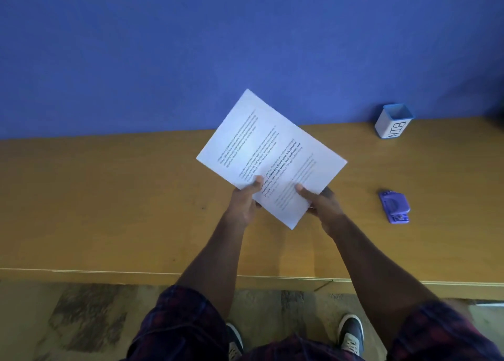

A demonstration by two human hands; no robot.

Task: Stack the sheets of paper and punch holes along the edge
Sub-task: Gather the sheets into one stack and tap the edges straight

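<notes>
White sheets [268,153], purple punch [394,206], blue wall [191,46], plaid sleeves [174,319]

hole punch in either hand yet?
No, the purple hole punch lies on the desk to the right, while the left hand and right hand both grip the sheets of paper.

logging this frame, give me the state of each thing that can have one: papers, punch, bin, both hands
sheets of paper: lifted off the desk, tilted, printed side up, held by both hands
left hand: grips the sheets' near edge, thumb on top
right hand: grips the near edge, thumb on top
hole punch: lying on the desk, untouched
bin: upright, open top, contents not visible
</notes>
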